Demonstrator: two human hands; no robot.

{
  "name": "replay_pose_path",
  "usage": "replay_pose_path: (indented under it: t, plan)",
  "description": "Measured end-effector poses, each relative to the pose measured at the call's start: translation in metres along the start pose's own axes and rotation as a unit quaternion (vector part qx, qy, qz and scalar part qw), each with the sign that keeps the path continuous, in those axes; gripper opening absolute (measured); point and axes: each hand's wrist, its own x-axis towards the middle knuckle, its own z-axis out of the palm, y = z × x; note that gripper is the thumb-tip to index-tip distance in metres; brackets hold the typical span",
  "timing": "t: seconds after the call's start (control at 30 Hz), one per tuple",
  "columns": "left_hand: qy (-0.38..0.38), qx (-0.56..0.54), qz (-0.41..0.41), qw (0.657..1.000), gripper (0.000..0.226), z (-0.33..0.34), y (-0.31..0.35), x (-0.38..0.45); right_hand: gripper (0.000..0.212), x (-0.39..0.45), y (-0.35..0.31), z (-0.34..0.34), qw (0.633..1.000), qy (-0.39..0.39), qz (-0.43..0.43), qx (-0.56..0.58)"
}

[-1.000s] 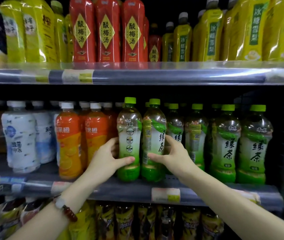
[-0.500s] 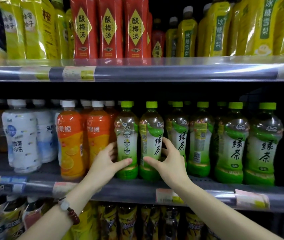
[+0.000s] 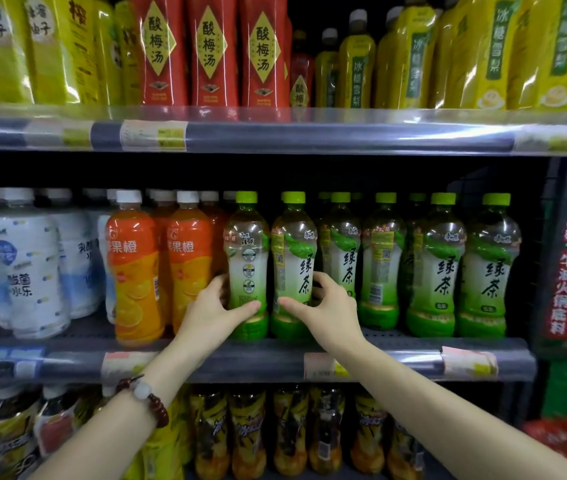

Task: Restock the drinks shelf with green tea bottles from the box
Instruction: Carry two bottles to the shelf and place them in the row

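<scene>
Both hands are up at the middle shelf (image 3: 240,362), each wrapped around the lower waist of its own green tea bottle. The left hand (image 3: 211,311) grasps the left bottle (image 3: 247,258), thumb across the front and fingers curled behind; the right hand (image 3: 330,310) grasps the right bottle (image 3: 294,258) the same way, mirrored. A beaded bracelet (image 3: 147,398) sits on the left wrist. The 2 bottles stand upright, side by side and nearly touching, bases on the shelf near its front edge. Gripping low probably lets the hands slide and square them into the front row without tipping.

Each bottle is clear plastic with a light green cap, pale tea inside and a green band at the base. The left one shows its back label to the aisle, while the right one faces more forward, so the left likely needs a turn.

Just right of the right hand, further green tea bottles (image 3: 436,268) stand in rows. Left of the left hand stand orange drink bottles (image 3: 134,271), then white bottles (image 3: 22,268). Beyond and above, a higher shelf carries red bottles (image 3: 211,53) and yellow ones. The box is not in view.
</scene>
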Motion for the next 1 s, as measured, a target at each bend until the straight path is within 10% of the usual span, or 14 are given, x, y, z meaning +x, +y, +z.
replay_pose_path:
  t: [0.53, 1.0]
  plan:
    - [0.121, 0.310, 0.069, 0.941, 0.025, 0.022, 0.036, -0.057, 0.046, -0.012, 0.016, -0.076, 0.976, -0.082, -0.073, -0.188]
    - [-0.066, 0.249, 0.156, 0.954, 0.032, 0.226, 0.134, -0.092, 0.041, -0.072, 0.112, -0.271, 0.960, 0.006, -0.004, -0.280]
